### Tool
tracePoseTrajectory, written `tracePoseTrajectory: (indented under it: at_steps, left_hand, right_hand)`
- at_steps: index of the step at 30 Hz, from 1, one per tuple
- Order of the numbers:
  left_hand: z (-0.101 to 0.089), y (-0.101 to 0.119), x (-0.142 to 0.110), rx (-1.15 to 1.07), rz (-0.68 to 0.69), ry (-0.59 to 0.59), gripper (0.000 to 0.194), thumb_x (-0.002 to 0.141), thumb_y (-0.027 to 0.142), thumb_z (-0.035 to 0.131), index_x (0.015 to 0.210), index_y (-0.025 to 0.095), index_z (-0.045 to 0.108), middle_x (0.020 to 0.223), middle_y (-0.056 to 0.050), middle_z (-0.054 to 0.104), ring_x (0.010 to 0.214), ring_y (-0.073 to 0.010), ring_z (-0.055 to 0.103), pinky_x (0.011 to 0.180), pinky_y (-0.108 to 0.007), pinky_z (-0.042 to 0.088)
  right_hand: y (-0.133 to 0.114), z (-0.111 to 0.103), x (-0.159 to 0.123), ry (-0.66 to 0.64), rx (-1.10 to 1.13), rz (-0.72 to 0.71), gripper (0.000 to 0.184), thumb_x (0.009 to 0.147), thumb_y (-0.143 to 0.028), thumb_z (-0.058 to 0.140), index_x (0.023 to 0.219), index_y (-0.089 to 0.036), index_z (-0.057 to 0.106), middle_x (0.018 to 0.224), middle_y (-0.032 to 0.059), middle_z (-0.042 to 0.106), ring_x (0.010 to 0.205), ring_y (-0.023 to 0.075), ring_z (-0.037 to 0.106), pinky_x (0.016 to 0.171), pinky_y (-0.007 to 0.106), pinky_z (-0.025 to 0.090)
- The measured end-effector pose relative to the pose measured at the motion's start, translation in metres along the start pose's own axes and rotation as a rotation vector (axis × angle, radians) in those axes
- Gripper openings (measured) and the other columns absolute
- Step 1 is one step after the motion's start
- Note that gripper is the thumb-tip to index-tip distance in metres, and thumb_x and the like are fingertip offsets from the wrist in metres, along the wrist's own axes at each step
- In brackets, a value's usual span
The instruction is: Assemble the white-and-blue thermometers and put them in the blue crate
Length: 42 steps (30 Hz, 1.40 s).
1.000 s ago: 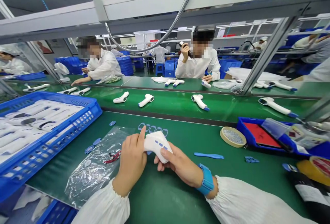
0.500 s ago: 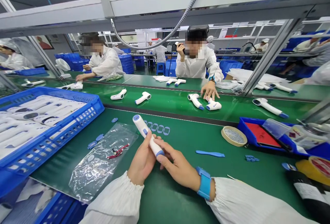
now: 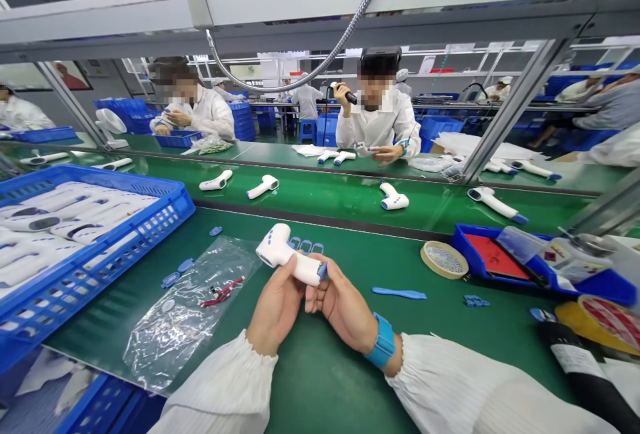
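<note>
A white infrared thermometer with a pistol shape lies sideways above the green bench, its head toward the left. My left hand is closed around its handle from below, thumb on top. At the handle's end, my right hand grips around the blue end cap, which sits tilted from the handle. The right fingers curl under the handle and are partly hidden. Several blue frame-shaped pieces lie just behind the thermometer. Left of my hands rests a clear plastic bag with red and black wires on it.
A blue crate of thermometers stands at left. To the right are a blue pry tool, a round dish of small parts and a blue bin. Beyond runs a green belt bearing thermometers; co-workers sit across it.
The thermometer has turned in my hands, so its side and buttons now show, and the end cap is tilted. A co-worker's hand across the belt has drawn back, with one thermometer fewer there.
</note>
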<state>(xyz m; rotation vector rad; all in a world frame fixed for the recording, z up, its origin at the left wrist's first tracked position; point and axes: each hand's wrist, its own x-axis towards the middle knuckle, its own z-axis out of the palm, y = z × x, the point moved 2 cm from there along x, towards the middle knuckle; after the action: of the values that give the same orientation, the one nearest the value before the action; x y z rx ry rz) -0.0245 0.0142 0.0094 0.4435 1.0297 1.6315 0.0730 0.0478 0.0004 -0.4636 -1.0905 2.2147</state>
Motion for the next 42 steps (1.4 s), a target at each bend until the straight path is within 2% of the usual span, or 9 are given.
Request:
tracePoseTrajectory:
  at_steps: [5, 11, 16, 19, 23, 30, 33, 37, 42]
  left_hand:
    - [-0.006, 0.004, 0.0, 0.133, 0.173, 0.127, 0.034, 0.068, 0.031, 0.072, 0.096, 0.018, 0.057, 0.088, 0.001, 0.064, 0.085, -0.0129, 0.057, 0.076, -0.022, 0.043]
    - [0.004, 0.012, -0.004, 0.443, 0.292, 0.109, 0.038, 0.07, 0.034, 0.07, 0.102, 0.018, 0.058, 0.096, -0.003, 0.065, 0.079, -0.0145, 0.06, 0.068, -0.023, 0.045]
    - [0.009, 0.012, -0.005, 0.426, 0.208, 0.052, 0.043, 0.072, 0.048, 0.063, 0.098, 0.014, 0.061, 0.084, -0.005, 0.065, 0.062, -0.0131, 0.056, 0.047, -0.021, 0.04]
    - [0.008, 0.013, -0.006, 0.308, 0.175, 0.01, 0.046, 0.078, 0.053, 0.054, 0.099, 0.013, 0.062, 0.091, -0.009, 0.067, 0.076, -0.0176, 0.059, 0.061, -0.025, 0.045]
    - [0.004, 0.016, -0.004, 0.226, 0.151, -0.017, 0.04, 0.079, 0.047, 0.057, 0.1, 0.013, 0.063, 0.094, -0.009, 0.068, 0.089, -0.0198, 0.058, 0.08, -0.03, 0.043]
    - [-0.003, 0.012, 0.001, 0.241, 0.111, -0.025, 0.037, 0.077, 0.047, 0.059, 0.095, 0.015, 0.063, 0.089, -0.006, 0.067, 0.073, -0.0149, 0.057, 0.072, -0.028, 0.042]
    - [-0.005, 0.011, 0.0, 0.225, 0.077, -0.056, 0.037, 0.078, 0.043, 0.06, 0.102, 0.015, 0.06, 0.092, -0.006, 0.066, 0.071, -0.0137, 0.056, 0.072, -0.028, 0.042]
    - [-0.004, 0.009, -0.004, 0.236, 0.044, -0.137, 0.034, 0.074, 0.03, 0.067, 0.104, 0.017, 0.057, 0.096, -0.006, 0.063, 0.085, -0.0167, 0.055, 0.075, -0.027, 0.042]
    - [-0.005, 0.002, -0.005, 0.315, 0.045, -0.19, 0.041, 0.072, 0.024, 0.069, 0.109, 0.019, 0.052, 0.1, -0.005, 0.061, 0.079, -0.0143, 0.055, 0.063, -0.024, 0.04]
  right_hand:
    - [0.003, -0.007, 0.001, 0.049, 0.096, 0.139, 0.044, 0.085, -0.054, 0.047, 0.114, -0.021, 0.048, 0.069, 0.0017, 0.063, 0.056, 0.0116, 0.058, 0.056, 0.022, 0.042]
    - [0.011, -0.012, 0.004, 0.128, 0.207, 0.237, 0.029, 0.085, -0.044, 0.054, 0.088, -0.015, 0.054, 0.072, 0.0023, 0.062, 0.058, 0.0102, 0.059, 0.055, 0.019, 0.044]
    - [0.01, -0.008, 0.003, 0.117, 0.208, 0.27, 0.033, 0.079, -0.045, 0.062, 0.085, -0.014, 0.055, 0.062, 0.0006, 0.058, 0.045, 0.006, 0.048, 0.041, 0.014, 0.034]
    - [0.009, -0.007, 0.002, 0.13, 0.204, 0.277, 0.033, 0.077, -0.045, 0.064, 0.085, -0.015, 0.054, 0.06, -0.0002, 0.057, 0.042, 0.0047, 0.044, 0.037, 0.012, 0.026]
    - [0.007, -0.008, 0.002, 0.132, 0.203, 0.307, 0.029, 0.081, -0.042, 0.061, 0.087, -0.015, 0.053, 0.059, 0.0001, 0.057, 0.041, 0.0048, 0.044, 0.036, 0.012, 0.024]
    - [0.009, -0.01, 0.002, 0.109, 0.202, 0.386, 0.031, 0.091, -0.042, 0.045, 0.089, -0.012, 0.053, 0.058, 0.0011, 0.056, 0.04, 0.0053, 0.045, 0.036, 0.013, 0.027]
    - [0.01, -0.011, 0.003, 0.106, 0.197, 0.379, 0.031, 0.086, -0.044, 0.053, 0.087, -0.013, 0.053, 0.059, 0.0004, 0.056, 0.041, 0.0048, 0.045, 0.037, 0.013, 0.027]
    - [0.011, -0.011, 0.004, 0.098, 0.192, 0.359, 0.032, 0.081, -0.046, 0.059, 0.084, -0.015, 0.052, 0.06, -0.0004, 0.056, 0.042, 0.0045, 0.044, 0.038, 0.013, 0.028]
    - [0.01, -0.009, 0.003, 0.066, 0.161, 0.338, 0.034, 0.078, -0.048, 0.061, 0.091, -0.017, 0.053, 0.061, -0.0016, 0.054, 0.045, 0.0057, 0.046, 0.04, 0.014, 0.029]
